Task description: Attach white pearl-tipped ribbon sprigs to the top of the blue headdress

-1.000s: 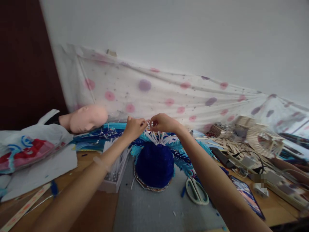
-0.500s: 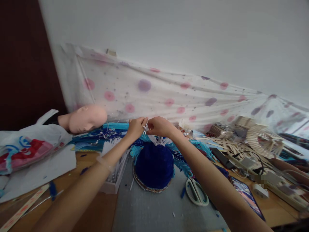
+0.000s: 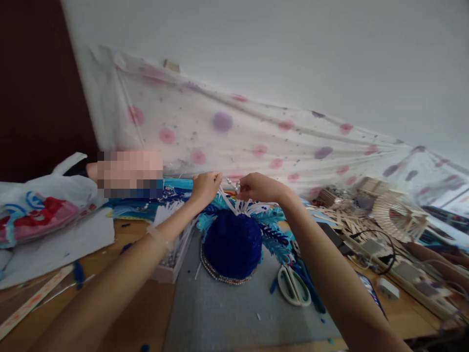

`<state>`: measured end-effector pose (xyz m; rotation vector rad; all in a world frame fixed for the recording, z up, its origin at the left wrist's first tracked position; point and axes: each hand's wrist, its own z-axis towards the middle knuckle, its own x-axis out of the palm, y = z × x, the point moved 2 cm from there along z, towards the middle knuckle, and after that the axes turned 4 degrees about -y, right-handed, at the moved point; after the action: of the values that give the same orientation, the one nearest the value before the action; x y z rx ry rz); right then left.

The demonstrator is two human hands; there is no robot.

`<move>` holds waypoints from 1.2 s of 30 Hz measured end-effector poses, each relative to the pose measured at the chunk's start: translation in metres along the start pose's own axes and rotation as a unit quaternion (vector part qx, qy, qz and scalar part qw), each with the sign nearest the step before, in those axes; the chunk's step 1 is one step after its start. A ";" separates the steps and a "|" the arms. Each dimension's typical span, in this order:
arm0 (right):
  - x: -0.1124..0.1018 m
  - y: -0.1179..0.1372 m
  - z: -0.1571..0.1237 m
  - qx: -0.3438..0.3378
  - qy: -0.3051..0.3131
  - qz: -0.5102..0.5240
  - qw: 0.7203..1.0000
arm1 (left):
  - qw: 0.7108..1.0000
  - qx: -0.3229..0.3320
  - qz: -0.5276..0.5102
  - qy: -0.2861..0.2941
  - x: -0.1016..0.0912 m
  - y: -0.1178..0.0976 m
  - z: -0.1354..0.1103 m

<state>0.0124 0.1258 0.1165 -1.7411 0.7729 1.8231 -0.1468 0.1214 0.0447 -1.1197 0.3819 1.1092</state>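
A dark blue velvet cap (image 3: 232,247) with a beaded rim stands in front of me, with turquoise leaf-shaped trim (image 3: 274,239) around its far side. White strips (image 3: 242,208) rise from its top. My left hand (image 3: 205,189), above the cap's far left, is closed around the end of a white strip. My right hand (image 3: 262,188) pinches a small strand of pearly beads (image 3: 234,186) over the strips. The strand reaches toward my left hand; its far end is hard to make out.
Green-handled scissors (image 3: 294,288) lie on a grey mat (image 3: 216,318), right of the cap. A white box (image 3: 172,274) of stems stands left. A mannequin head (image 3: 128,171) lies at the back left. Wooden sticks, a power strip (image 3: 432,293), cables and a phone (image 3: 372,293) are at right.
My hands have moved apart, the right one shifting to the right with the bead strand. White strips now show between them. The camera view has shifted slightly.
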 end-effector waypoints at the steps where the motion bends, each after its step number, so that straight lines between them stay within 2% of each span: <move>1: 0.000 -0.002 -0.001 0.000 0.005 0.007 1.000 | 1.000 -0.002 -0.003 0.000 0.000 0.000 0.000; 6: 0.001 0.003 0.003 -0.013 0.014 0.014 1.000 | 1.000 -0.001 -0.030 0.002 -0.002 -0.001 0.000; 11: 0.005 0.015 0.016 -0.001 -0.008 0.000 1.000 | 0.997 0.009 -0.079 0.010 -0.003 -0.001 -0.002; 18: 0.008 0.014 0.022 0.008 -0.005 0.009 1.000 | 0.986 0.017 -0.164 0.004 -0.003 0.011 -0.005; 23: 0.008 0.013 0.025 0.010 0.012 -0.004 1.000 | 0.976 0.049 -0.212 -0.011 -0.005 0.018 -0.012; 30: 0.007 0.012 0.024 0.013 0.031 -0.030 0.999 | 0.971 0.104 -0.214 0.036 -0.017 0.026 -0.021; 36: 0.002 0.019 0.013 0.015 0.038 -0.049 0.998 | 0.969 0.106 -0.218 0.043 -0.018 0.024 -0.023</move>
<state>-0.0102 0.1214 0.1155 -1.8052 0.7276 1.6824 -0.1693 0.0928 0.0358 -1.0019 0.2949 0.6196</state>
